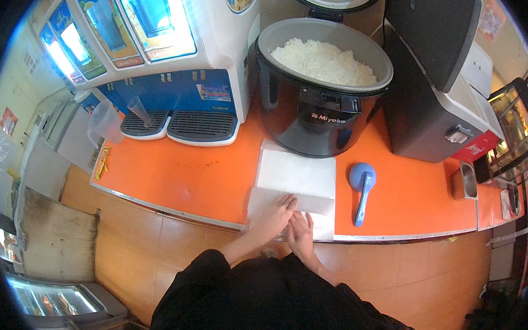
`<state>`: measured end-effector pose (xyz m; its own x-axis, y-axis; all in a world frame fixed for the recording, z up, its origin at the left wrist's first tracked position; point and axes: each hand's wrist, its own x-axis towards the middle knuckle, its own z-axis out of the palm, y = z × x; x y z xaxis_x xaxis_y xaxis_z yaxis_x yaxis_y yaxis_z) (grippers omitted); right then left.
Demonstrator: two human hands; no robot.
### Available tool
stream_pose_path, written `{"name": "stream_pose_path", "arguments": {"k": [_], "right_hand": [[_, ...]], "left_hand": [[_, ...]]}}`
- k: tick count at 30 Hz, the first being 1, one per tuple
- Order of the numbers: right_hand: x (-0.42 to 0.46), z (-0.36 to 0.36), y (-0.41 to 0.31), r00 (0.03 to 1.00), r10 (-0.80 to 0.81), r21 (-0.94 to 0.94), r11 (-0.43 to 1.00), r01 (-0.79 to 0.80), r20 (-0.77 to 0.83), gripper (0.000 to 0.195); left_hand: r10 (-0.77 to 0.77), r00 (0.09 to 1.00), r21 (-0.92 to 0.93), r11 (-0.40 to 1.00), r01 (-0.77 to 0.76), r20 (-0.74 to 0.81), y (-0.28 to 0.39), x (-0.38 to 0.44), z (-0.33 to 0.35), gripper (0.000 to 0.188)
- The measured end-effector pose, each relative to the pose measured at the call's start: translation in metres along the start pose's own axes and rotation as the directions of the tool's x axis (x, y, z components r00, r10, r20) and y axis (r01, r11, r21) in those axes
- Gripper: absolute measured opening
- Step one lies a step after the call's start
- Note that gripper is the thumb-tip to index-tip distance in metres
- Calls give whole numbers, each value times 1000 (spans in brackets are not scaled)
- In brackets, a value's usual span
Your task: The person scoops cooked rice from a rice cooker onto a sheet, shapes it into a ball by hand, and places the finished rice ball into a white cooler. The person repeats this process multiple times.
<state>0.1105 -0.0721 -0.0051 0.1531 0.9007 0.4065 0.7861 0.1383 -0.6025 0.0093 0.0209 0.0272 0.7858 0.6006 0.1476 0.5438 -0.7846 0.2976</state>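
A stack of white paper sheets (297, 170) lies on the orange counter in front of the rice cooker. Its nearer part has a raised or folded layer of paper (313, 204) across it. My left hand (283, 210) rests over this layer, fingers together and pointing away to the right. Just below and beside it, my right hand (301, 233) touches the paper with its fingers partly curled. The two hands meet at the fingertips, which hides whether either one pinches a sheet. To the right of the stack lies a blue rice scoop (361, 189), its handle towards me.
A black Miyako rice cooker (323, 128), lid raised, holds white rice (324, 62). A drink dispenser (205, 91) stands left, with a plastic jug (105, 121) beside it. On the right are an open-lidded cooler box (423, 116) and a metal container (464, 182). The counter edge (377, 237) is near me.
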Motion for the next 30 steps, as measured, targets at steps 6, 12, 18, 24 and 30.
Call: {"name": "stream_pose_path", "arguments": {"k": [6,12,18,24,30], "right_hand": [[19,-15,26,488,869,603,435,-669,-85,20],[30,-33,28,584,522,275,843,-462,-621,20],[49,-4,-12,986,140,118,985,-129,-91,24],[37,12,6,934,347,31,938,-345,-89,32],[40,12,37,931,363,18,931,-364,44,47]], "left_hand": [[45,974,114,993,-20,-224,2,-30,24,49],[-66,936,-71,996,44,-345,8,-36,23,37],[-389,878,-405,877,259,-280,13,-13,-3,18],[-591,780,-404,777,482,-205,2,-17,1,34],[-629,776,-537,640,550,45,-31,-18,31,51]]}}
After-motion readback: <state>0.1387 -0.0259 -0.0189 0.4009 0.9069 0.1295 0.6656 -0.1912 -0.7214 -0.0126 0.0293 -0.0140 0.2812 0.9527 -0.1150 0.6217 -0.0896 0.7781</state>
